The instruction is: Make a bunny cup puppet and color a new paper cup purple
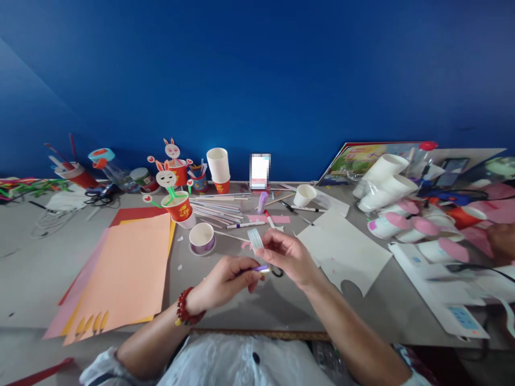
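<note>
My left hand [235, 276], with a red bead bracelet at the wrist, is closed on a slim purple-and-white stick [262, 268] whose exact kind I cannot make out. Just above it, my right hand [287, 254] pinches a small pale blue-white strip [255, 239] between thumb and fingers. A dark curved loop [277, 272] shows below the right hand, partly hidden. Beyond the hands lie a red marker [269, 217], a purple glue stick [262, 202] and a pink paper strip [281, 219]. A paper cup with a purple band [201, 239] stands left of them.
Coloured paper sheets [132, 262] lie at left, with rabbit-decorated red cups [179, 208] behind. Several thin paper sticks [217, 210] spread in the middle. White paper [341, 244] lies at right, beside pink-topped cups [388, 225] and a white power strip [438, 295]. Another person's hand [501, 241] shows at far right.
</note>
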`<state>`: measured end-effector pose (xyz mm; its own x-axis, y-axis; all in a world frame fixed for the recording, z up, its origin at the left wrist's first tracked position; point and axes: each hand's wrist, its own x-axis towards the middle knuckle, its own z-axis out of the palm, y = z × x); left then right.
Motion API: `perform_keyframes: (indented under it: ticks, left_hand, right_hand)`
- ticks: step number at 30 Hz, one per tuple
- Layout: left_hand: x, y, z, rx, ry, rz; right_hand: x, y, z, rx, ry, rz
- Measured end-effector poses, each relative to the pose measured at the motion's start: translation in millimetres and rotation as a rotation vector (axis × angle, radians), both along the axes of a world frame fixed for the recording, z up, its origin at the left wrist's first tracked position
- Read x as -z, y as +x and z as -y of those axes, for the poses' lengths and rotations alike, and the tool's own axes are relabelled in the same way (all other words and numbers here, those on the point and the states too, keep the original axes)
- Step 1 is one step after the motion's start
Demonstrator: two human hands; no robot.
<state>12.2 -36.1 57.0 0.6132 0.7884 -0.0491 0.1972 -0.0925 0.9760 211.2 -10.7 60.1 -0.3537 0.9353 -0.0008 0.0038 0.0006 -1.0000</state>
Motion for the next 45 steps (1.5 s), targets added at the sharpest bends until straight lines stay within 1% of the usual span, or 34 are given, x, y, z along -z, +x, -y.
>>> perform_keyframes:
  ticks: [4,8,12,15,20,25,30,33,37,43,45]
  left_hand:
    - [6.9,0,-2,-0.006,-0.172,0.072]
    - [11.8,2,-2,-0.039,-0.232,0.126]
    - [11.7,4,-3,-0.073,-0.243,0.131]
    - [13.5,5,-3,-0.094,-0.205,0.130]
    - [18.4,7,-1,-0.146,-0.148,0.147]
    - [13.4,7,-3,-0.106,-0.190,0.107]
    - [6.5,3,-8,-0.030,-0.227,0.078]
    - [4.6,0,-9,-0.007,-0.200,0.064]
    - [3.0,-3,-9,0.024,-0.112,0.039]
    - [0.2,-7,-6,0.014,0.075,-0.029]
    - [-0.8,-7,-5,0.022,0.150,-0.061]
  right_hand:
    - [-4.8,-2,1,0.029,0.033,0.014]
    - [-5.7,-4,1,0.071,0.037,0.011]
    - [-1.7,-6,1,0.100,0.015,-0.054]
    - [-1.1,-7,1,0.115,0.016,-0.085]
    - [-1.1,-9,2,0.093,-0.074,-0.135]
    - [0.0,-7,0,0.140,-0.024,-0.126]
    - [-3.4,-4,-3,0.041,-0.042,-0.090]
    - [-2.0,-4,-5,0.018,-0.069,-0.099]
    - [1.8,-4,-6,0.019,-0.054,-0.083]
    - [1.4,-3,-3,0.139,-0.005,0.013]
    - [1.1,-3,-2,0.152,-0.010,0.019]
